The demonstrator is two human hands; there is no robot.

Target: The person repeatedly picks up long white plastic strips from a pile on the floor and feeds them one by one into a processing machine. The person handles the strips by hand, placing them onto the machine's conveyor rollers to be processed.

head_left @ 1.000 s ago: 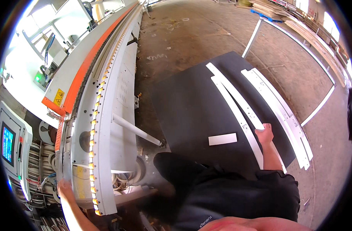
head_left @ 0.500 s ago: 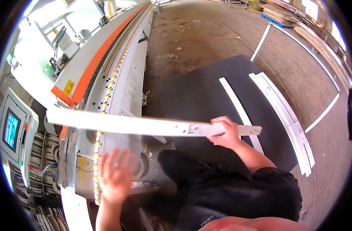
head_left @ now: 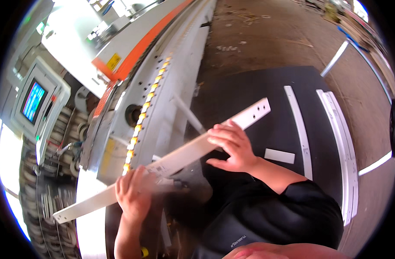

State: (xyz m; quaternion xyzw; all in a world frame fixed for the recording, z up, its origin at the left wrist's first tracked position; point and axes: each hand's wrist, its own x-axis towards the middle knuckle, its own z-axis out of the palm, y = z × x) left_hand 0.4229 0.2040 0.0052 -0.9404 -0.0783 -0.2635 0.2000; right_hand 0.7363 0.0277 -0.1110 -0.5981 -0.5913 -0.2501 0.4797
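At centre, white drilled board [head_left: 182,156].

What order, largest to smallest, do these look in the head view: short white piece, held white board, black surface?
1. Black surface
2. Held white board, perhaps enlarged by nearness to the camera
3. Short white piece

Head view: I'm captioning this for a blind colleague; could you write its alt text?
A person's left hand grips a long white board with holes near both ends, while the right hand lies on it. To the left stands a long machine with yellow rollers; to the right, white strips lie on a black surface.
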